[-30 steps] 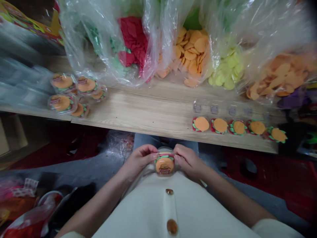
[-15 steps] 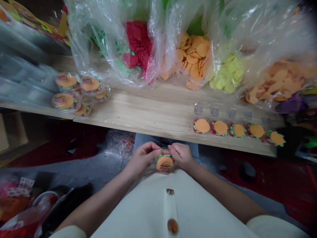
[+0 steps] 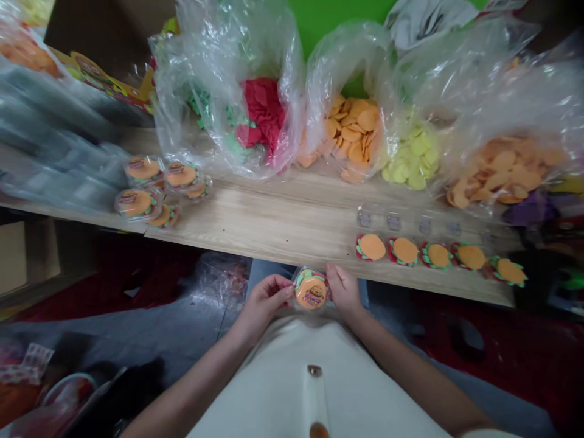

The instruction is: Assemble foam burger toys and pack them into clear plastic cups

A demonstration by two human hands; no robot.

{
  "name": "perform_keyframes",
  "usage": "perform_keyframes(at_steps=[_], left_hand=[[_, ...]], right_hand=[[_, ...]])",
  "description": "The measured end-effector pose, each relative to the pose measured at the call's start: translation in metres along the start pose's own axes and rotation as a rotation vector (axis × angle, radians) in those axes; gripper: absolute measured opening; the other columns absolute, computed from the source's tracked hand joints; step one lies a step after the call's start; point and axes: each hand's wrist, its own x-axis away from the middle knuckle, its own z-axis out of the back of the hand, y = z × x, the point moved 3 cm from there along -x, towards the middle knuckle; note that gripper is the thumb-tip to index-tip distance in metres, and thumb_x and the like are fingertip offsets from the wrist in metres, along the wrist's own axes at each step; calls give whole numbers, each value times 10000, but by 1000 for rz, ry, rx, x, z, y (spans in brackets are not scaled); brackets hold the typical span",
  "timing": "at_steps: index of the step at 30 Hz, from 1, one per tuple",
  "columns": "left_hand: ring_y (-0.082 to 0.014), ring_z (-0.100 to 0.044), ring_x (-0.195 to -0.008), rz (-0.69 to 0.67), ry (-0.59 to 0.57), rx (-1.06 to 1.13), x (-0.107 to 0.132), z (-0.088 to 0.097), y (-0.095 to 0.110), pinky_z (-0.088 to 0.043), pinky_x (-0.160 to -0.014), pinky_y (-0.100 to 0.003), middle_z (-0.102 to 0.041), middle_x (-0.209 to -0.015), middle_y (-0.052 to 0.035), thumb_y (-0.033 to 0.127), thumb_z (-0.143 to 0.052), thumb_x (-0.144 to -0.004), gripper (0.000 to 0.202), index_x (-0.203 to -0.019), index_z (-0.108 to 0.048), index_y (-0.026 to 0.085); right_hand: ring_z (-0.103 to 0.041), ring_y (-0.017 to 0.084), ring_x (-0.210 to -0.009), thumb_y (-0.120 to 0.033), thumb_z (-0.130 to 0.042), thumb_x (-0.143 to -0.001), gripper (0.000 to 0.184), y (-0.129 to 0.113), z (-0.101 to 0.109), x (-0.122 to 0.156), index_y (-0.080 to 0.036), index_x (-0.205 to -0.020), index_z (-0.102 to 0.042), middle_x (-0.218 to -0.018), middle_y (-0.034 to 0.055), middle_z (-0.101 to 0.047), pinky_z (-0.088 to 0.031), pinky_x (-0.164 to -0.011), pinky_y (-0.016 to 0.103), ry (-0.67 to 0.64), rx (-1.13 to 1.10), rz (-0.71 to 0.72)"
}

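Between my hands, just off the table's front edge and above my lap, is a toy burger in a clear plastic case (image 3: 311, 292). Its orange bun faces up and bears a printed burger label, with green and red layers showing along the far side. My left hand (image 3: 269, 297) pinches the case at its left edge between thumb and fingers. On the opposite edge my right hand (image 3: 343, 291) grips it, the fingers partly hidden. The case looks closed.
Several labelled cased burgers (image 3: 137, 202) are piled on the table (image 3: 255, 216) at left. Open cases with burgers (image 3: 370, 246) line the right front edge. Behind stand plastic bags of red pieces (image 3: 262, 112), orange discs (image 3: 356, 128), yellow pieces (image 3: 415, 155) and peach pieces (image 3: 506, 167).
The cased burger has risen slightly and turned, its label now more plainly in view. My right hand has shifted to the case's right edge. The whole view has tilted upward.
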Motion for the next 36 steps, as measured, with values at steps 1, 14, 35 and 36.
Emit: perform_keyframes(at_steps=[1, 14, 35, 36], left_hand=[[-87, -483, -591, -4, -42, -25, -1, -1, 2, -384, -596, -210, -554, -657, 16, 326, -654, -703, 205, -765, -561, 153], [-133, -533, -702, -169, 34, -175, -15, -13, 3, -424, -663, -246, -615, -752, -27, 312, -641, -707, 177, -747, -608, 143], [-178, -541, -786, -348, -40, -573, -16, -8, 22, -399, -710, -264, -622, -796, -57, 348, -526, -800, 239, -850, -704, 197], [-180, -541, -798, -329, -6, -534, -16, -8, 18, -401, -713, -264, -621, -809, -58, 354, -526, -799, 244, -852, -702, 195]], right_hand=[[-316, 90, -454, -451, -349, -868, 432, -1, 1, 1, -205, -513, -341, -465, -53, -335, -264, -454, 229, -15, 5, 14], [-353, 93, -478, -321, -353, -887, 392, -13, 2, 15, -200, -514, -360, -497, -35, -364, -271, -505, 245, -127, 239, 241], [-361, 97, -516, -442, -321, -888, 411, -14, -8, -6, -195, -563, -375, -528, -39, -372, -295, -512, 231, -150, 53, 93], [-360, 98, -523, -448, -333, -882, 391, -12, -7, -4, -196, -585, -380, -540, -42, -372, -298, -506, 226, -152, 21, 48]])
